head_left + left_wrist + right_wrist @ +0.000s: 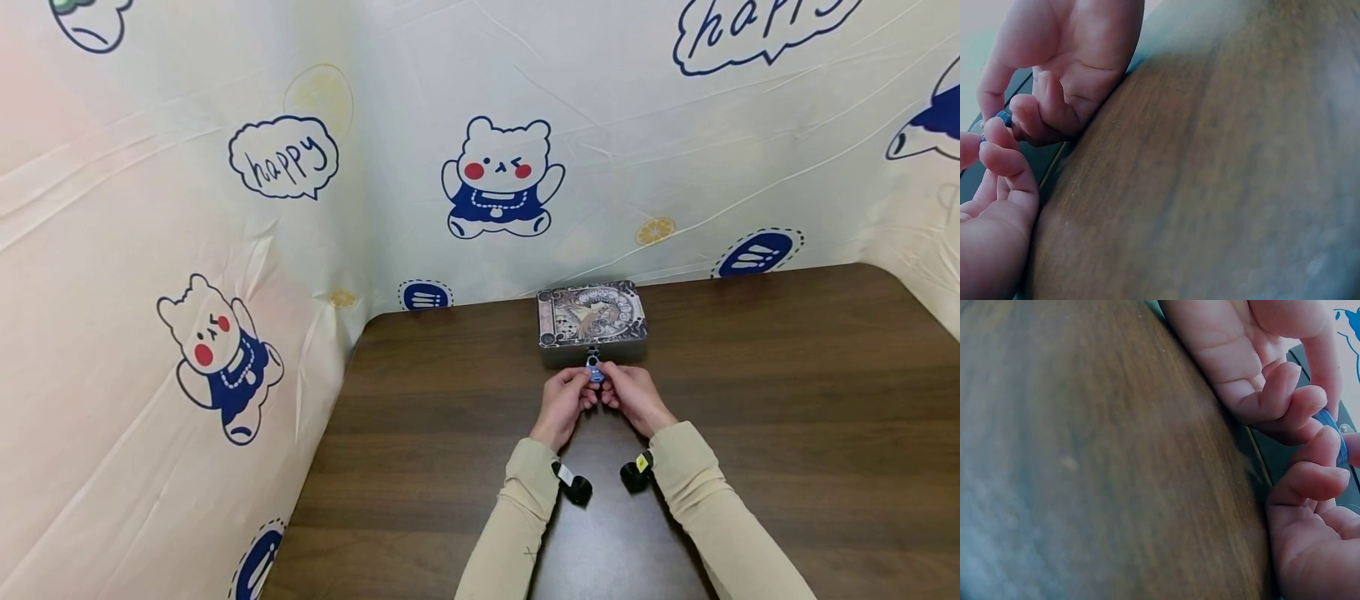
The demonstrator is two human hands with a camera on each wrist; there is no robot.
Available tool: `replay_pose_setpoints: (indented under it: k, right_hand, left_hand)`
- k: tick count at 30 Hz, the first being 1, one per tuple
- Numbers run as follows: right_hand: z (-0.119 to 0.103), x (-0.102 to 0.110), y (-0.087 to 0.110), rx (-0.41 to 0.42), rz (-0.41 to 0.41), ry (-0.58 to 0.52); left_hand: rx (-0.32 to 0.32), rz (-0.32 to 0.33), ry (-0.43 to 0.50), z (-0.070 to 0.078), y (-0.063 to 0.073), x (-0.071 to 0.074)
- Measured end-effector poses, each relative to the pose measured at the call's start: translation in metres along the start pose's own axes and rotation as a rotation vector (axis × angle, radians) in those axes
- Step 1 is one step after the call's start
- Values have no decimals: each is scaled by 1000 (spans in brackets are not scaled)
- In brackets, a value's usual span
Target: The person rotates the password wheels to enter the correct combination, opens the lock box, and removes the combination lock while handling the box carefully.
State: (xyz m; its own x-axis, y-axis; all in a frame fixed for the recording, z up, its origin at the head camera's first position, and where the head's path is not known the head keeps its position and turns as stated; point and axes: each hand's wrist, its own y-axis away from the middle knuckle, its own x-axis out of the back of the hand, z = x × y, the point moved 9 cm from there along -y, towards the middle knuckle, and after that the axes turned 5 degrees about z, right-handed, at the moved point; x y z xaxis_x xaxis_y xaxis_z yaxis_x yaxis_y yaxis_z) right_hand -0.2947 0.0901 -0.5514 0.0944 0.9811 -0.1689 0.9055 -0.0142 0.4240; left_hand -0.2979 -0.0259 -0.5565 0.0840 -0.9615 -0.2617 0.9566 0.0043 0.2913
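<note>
A tin box (591, 321) with an ornate printed lid stands shut at the back of the table. From the latch on its front hangs a small blue padlock (595, 372). My left hand (562, 402) pinches the padlock from the left, thumb and finger at its body. On the other side, my right hand (636, 397) pinches it too, the fingertips of both hands nearly meeting. The wrist views show only slivers of the blue padlock (1342, 452) between the fingers; most of it is hidden there. The remaining fingers of both hands curl in below, close to the box front.
The dark wooden table (787, 417) extends around the box. A pale printed cloth (405, 167) hangs behind and to the left, close behind the box. Small black wrist cameras (577, 490) sit at both sleeve cuffs.
</note>
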Motion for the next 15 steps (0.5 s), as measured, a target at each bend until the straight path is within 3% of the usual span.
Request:
replay_pose_setpoints:
  k: [15]
  right_hand:
    - [-5, 0, 4, 11, 1, -1]
  left_hand:
    - [9, -6, -8, -1, -1, 0]
